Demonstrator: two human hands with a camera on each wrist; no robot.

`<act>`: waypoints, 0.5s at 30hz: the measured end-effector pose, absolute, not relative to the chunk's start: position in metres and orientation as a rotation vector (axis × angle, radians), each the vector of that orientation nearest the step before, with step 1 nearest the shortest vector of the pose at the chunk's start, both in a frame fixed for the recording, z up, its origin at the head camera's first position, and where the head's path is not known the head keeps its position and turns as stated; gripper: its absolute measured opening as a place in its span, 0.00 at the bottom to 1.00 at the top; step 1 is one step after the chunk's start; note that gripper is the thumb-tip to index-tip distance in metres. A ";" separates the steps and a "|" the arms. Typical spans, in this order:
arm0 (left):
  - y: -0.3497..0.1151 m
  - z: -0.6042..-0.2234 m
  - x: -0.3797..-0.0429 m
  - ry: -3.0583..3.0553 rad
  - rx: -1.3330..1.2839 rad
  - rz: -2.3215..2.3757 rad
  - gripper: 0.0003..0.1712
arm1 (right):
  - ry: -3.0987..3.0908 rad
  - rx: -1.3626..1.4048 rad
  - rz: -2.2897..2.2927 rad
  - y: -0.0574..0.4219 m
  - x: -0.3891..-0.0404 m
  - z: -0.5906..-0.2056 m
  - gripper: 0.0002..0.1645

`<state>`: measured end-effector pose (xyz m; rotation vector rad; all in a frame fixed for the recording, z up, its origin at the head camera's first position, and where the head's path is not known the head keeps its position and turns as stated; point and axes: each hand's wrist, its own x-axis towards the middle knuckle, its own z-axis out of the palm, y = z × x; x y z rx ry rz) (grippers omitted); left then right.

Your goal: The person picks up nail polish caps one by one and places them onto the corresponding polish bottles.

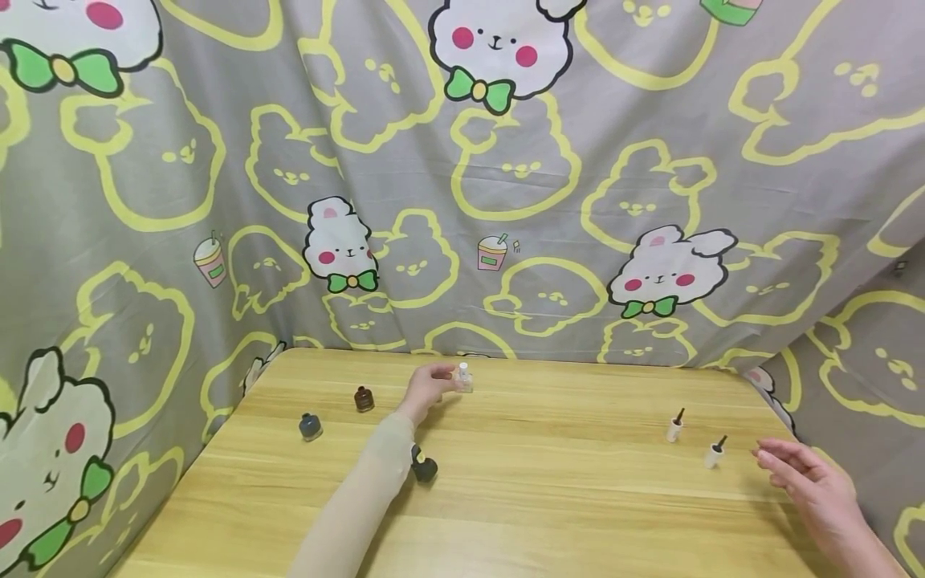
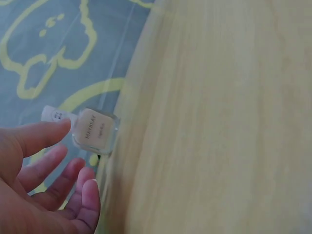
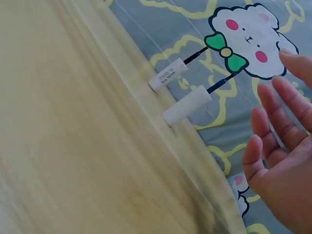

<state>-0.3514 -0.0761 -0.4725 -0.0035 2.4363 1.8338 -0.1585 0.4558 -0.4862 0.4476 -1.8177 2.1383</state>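
Left grip: fingers loosely curved and spread apart, wrapped round nothing, right at the clear bottle; in the left wrist view a fingertip overlaps the bottle's white top, and whether the two touch I cannot tell
Clear bottle: upright near the far edge of the wood-grained surface, just beside the left grip, white top on, dark lettering across its front
Right grip: relaxed, fingers lightly bent with gaps between them, nothing held, over on the right just beside the nearer of the white caps
White caps: two, each standing on its end with a dark brush pointing up, well to the right of the clear bottle; one shows small print in the right wrist view
Brown bottle: upright and uncapped, left of the left grip
Dark grey bottle: upright and uncapped, nearer the left edge
Black object: beside the pale sleeve, partly hidden, kind unclear
Curtain: grey cloth behind everything, with yellow outlines and white rabbits in green bows
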 end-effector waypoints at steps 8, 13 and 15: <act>-0.082 -0.464 -0.341 2.436 0.021 1.877 0.27 | -2.049 0.389 1.997 0.457 -0.164 -0.493 0.30; -0.087 -0.454 -0.331 2.448 0.111 1.896 0.27 | -2.157 0.335 1.977 0.454 -0.166 -0.496 0.30; -0.090 -0.450 -0.327 2.459 0.130 1.896 0.25 | -2.206 0.304 1.951 0.453 -0.167 -0.497 0.29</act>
